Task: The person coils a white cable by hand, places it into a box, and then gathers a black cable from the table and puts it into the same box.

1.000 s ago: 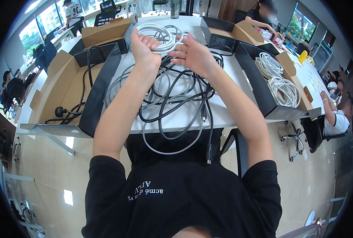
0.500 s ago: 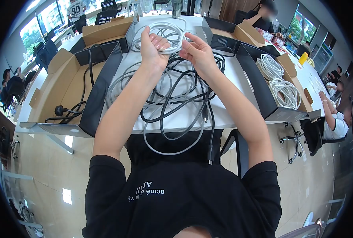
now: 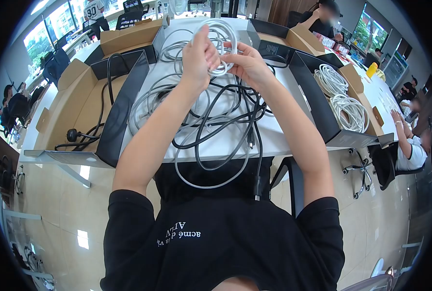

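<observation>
A coiled white cable [image 3: 232, 30] is held up over the far part of the table. My left hand [image 3: 200, 60] is closed around the left side of the coil. At its right side my right hand [image 3: 247, 64] pinches the cable between thumb and fingers. Beneath both hands lies a loose tangle of black cable [image 3: 202, 140] and grey cable [image 3: 137, 104]. Some loops hang over the table's front edge, along with a black plug [image 3: 257, 188].
At left, an open box [image 3: 75, 104] contains a black cable with a plug [image 3: 72, 135]. Another box [image 3: 128, 41] stands behind it. To the right, a box [image 3: 317, 109] holds white cable coils [image 3: 348, 112], with a further box [image 3: 279, 41] behind. Other people sit nearby.
Both hands have shifted slightly right with the white coil, which is now tilted more upright. My right hand has turned, its fingers closing on the coil. The boxes have not moved.
</observation>
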Tool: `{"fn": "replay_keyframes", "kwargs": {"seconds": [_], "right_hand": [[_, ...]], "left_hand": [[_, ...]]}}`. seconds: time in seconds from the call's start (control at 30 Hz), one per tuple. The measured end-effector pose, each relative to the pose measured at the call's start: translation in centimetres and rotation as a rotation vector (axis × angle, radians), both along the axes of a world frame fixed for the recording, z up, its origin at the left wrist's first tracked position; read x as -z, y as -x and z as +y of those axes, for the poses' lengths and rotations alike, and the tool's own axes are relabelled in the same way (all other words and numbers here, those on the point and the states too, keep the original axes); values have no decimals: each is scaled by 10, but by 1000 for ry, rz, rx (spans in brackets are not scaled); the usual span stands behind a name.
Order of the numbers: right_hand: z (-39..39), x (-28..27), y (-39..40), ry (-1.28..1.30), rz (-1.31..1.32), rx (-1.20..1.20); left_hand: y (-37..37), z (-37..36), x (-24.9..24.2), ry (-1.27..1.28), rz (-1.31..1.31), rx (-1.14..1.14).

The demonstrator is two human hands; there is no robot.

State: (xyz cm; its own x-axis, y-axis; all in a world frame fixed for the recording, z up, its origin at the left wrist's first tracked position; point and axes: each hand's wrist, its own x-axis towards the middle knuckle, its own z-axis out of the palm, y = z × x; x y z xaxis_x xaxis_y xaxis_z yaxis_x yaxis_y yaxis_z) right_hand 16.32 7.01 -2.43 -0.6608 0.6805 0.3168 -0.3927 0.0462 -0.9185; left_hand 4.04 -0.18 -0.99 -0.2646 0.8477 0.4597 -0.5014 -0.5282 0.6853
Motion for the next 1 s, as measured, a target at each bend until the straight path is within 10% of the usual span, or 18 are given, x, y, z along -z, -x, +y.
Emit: {"fn": "replay_keyframes", "kwargs": {"seconds": [0.37, 0.83, 1.0], "right_hand": [[18, 24, 5, -22, -59, 154], [-7, -10, 7, -51, 213, 294], [-18, -8, 3, -888, -144, 901]], "left_hand": [[-23, -7, 22, -359, 896, -347], [1, 11, 2, -19, -295, -34], [7, 14, 8, 72, -365, 36]]}}
